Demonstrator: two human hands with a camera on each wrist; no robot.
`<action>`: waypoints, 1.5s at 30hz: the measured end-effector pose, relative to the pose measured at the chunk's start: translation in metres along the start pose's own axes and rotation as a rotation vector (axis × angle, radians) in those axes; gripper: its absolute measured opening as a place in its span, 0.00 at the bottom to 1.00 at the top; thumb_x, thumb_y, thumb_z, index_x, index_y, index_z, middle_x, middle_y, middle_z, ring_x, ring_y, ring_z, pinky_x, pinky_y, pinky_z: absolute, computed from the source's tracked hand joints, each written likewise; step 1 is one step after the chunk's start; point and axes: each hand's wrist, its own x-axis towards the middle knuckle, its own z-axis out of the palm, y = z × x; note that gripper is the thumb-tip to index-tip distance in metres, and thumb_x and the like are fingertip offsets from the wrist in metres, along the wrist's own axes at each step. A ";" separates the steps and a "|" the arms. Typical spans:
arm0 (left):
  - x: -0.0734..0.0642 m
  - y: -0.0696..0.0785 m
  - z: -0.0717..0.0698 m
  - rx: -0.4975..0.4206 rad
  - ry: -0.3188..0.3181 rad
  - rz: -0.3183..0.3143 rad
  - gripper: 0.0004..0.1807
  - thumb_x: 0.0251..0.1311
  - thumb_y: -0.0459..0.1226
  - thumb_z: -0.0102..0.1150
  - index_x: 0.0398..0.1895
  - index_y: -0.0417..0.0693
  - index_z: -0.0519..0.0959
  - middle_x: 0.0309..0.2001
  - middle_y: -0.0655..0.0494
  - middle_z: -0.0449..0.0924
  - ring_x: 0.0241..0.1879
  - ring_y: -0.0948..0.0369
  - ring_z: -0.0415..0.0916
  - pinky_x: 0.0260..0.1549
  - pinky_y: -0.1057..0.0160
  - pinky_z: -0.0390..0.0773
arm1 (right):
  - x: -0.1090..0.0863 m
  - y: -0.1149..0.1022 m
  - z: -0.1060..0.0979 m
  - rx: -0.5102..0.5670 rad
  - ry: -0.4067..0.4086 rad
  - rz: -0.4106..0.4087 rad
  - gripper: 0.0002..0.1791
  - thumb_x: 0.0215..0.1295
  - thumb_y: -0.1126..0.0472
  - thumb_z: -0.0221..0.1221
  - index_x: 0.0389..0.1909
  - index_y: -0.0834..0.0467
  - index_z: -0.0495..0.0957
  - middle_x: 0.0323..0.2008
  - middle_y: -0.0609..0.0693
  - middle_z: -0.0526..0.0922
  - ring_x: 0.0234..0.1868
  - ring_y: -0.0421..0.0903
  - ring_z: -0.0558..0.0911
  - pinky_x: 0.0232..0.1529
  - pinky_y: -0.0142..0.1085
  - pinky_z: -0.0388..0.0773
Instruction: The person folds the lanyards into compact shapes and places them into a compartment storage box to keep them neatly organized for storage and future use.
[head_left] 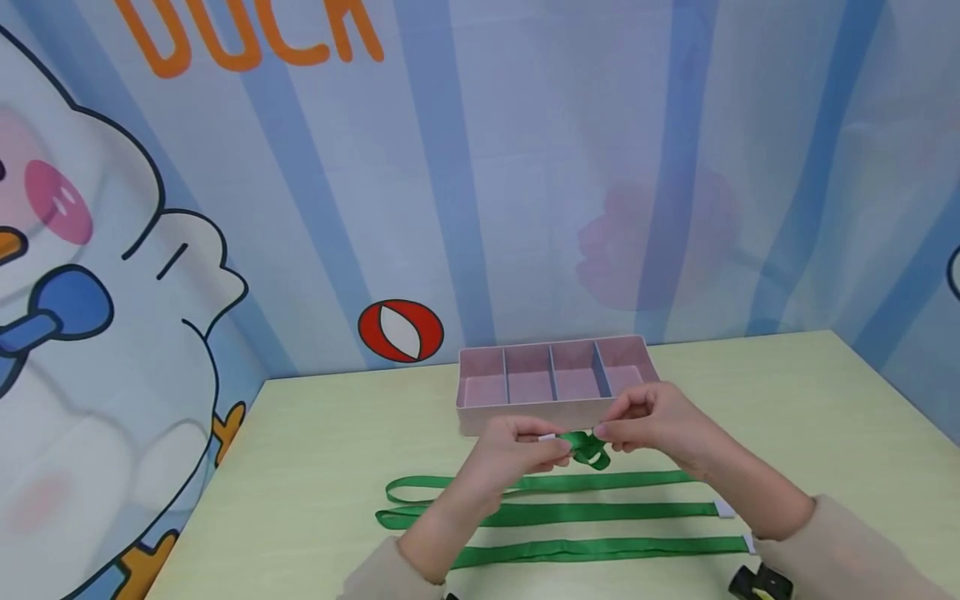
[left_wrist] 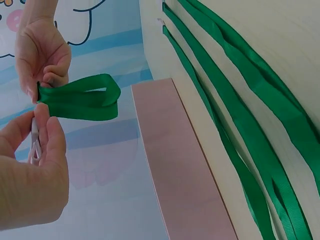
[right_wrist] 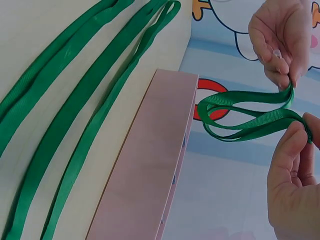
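My left hand (head_left: 510, 458) pinches a gathered green ribbon (head_left: 583, 447) near its white end piece (left_wrist: 35, 142), which shows between thumb and fingers. Opposite it, my right hand (head_left: 656, 423) pinches another part of the same ribbon between thumb and forefinger. Between the hands the ribbon hangs in folded loops (right_wrist: 240, 112), lifted above the table. Below lie three more green ribbons, a back one (head_left: 622, 480), a middle one (head_left: 600, 513) and a front one (head_left: 600, 549), stretched side by side. White end pieces show at the right of the middle and front ribbons.
A pink box (head_left: 525, 415) with several compartments stands behind the hands, near the back edge of the pale yellow table (head_left: 322, 475). A printed curtain (head_left: 525, 167) rises behind the table. Near the right sleeve is a small black object (head_left: 761, 582).
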 end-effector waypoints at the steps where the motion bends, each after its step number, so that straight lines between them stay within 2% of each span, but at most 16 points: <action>1: 0.000 0.000 0.001 -0.005 -0.007 0.005 0.11 0.58 0.34 0.61 0.40 0.34 0.81 0.30 0.53 0.83 0.33 0.61 0.81 0.42 0.60 0.80 | 0.000 0.000 0.001 0.005 -0.007 -0.003 0.07 0.56 0.61 0.65 0.29 0.61 0.80 0.25 0.51 0.82 0.26 0.46 0.79 0.33 0.38 0.80; 10: 0.004 -0.002 0.009 -0.006 0.011 -0.008 0.11 0.57 0.35 0.62 0.40 0.37 0.82 0.33 0.50 0.84 0.32 0.60 0.82 0.40 0.59 0.80 | 0.002 0.002 0.008 0.030 -0.051 -0.024 0.07 0.56 0.62 0.65 0.30 0.62 0.79 0.24 0.50 0.82 0.27 0.46 0.80 0.33 0.39 0.80; 18: 0.005 0.000 0.015 -0.014 0.021 0.000 0.11 0.57 0.34 0.62 0.39 0.35 0.83 0.35 0.47 0.84 0.34 0.59 0.83 0.41 0.59 0.80 | 0.002 0.002 0.009 0.079 -0.084 -0.009 0.10 0.56 0.61 0.65 0.35 0.65 0.79 0.28 0.53 0.83 0.32 0.50 0.82 0.39 0.44 0.81; 21: 0.005 0.001 0.015 -0.002 0.028 -0.007 0.11 0.58 0.35 0.62 0.39 0.36 0.83 0.34 0.48 0.84 0.34 0.59 0.82 0.40 0.60 0.81 | 0.002 0.001 0.007 0.060 -0.099 -0.007 0.14 0.60 0.58 0.62 0.38 0.66 0.80 0.30 0.52 0.83 0.34 0.49 0.82 0.42 0.44 0.80; 25: 0.005 0.001 0.012 -0.008 0.006 0.019 0.14 0.61 0.39 0.59 0.43 0.37 0.82 0.36 0.49 0.84 0.36 0.60 0.81 0.42 0.60 0.80 | 0.002 -0.001 0.004 0.032 -0.110 -0.017 0.17 0.65 0.55 0.58 0.41 0.68 0.80 0.32 0.50 0.82 0.38 0.48 0.81 0.44 0.42 0.79; 27: 0.005 0.000 0.011 -0.030 -0.011 0.042 0.16 0.63 0.41 0.57 0.44 0.36 0.81 0.38 0.48 0.83 0.37 0.61 0.81 0.44 0.60 0.79 | 0.001 -0.002 0.005 0.028 -0.101 -0.019 0.17 0.64 0.56 0.59 0.43 0.68 0.80 0.34 0.51 0.83 0.38 0.50 0.82 0.44 0.41 0.80; 31: 0.002 -0.001 0.013 -0.052 -0.002 0.066 0.20 0.63 0.44 0.55 0.45 0.35 0.81 0.40 0.48 0.83 0.37 0.61 0.81 0.45 0.58 0.78 | -0.002 -0.003 0.010 -0.007 -0.053 -0.032 0.17 0.60 0.58 0.63 0.44 0.67 0.81 0.36 0.53 0.84 0.37 0.55 0.81 0.39 0.41 0.80; 38: 0.000 0.000 0.016 -0.069 0.035 0.037 0.15 0.57 0.41 0.63 0.42 0.38 0.83 0.35 0.49 0.84 0.33 0.61 0.81 0.41 0.60 0.80 | -0.003 -0.002 0.018 -0.080 0.030 -0.039 0.16 0.58 0.57 0.64 0.41 0.65 0.82 0.35 0.53 0.84 0.37 0.54 0.80 0.36 0.40 0.79; 40: 0.000 0.000 0.016 -0.074 0.037 0.030 0.14 0.57 0.39 0.63 0.42 0.38 0.83 0.35 0.49 0.84 0.32 0.62 0.81 0.40 0.60 0.80 | -0.003 -0.002 0.017 -0.097 0.016 -0.056 0.15 0.59 0.57 0.63 0.41 0.65 0.82 0.35 0.54 0.84 0.36 0.54 0.81 0.35 0.40 0.79; 45: -0.001 -0.001 0.015 -0.067 0.035 0.006 0.13 0.58 0.38 0.62 0.41 0.36 0.82 0.33 0.50 0.84 0.31 0.63 0.81 0.40 0.61 0.81 | -0.005 0.001 0.008 -0.101 -0.091 -0.127 0.14 0.59 0.61 0.62 0.43 0.67 0.80 0.34 0.56 0.83 0.34 0.51 0.82 0.35 0.40 0.80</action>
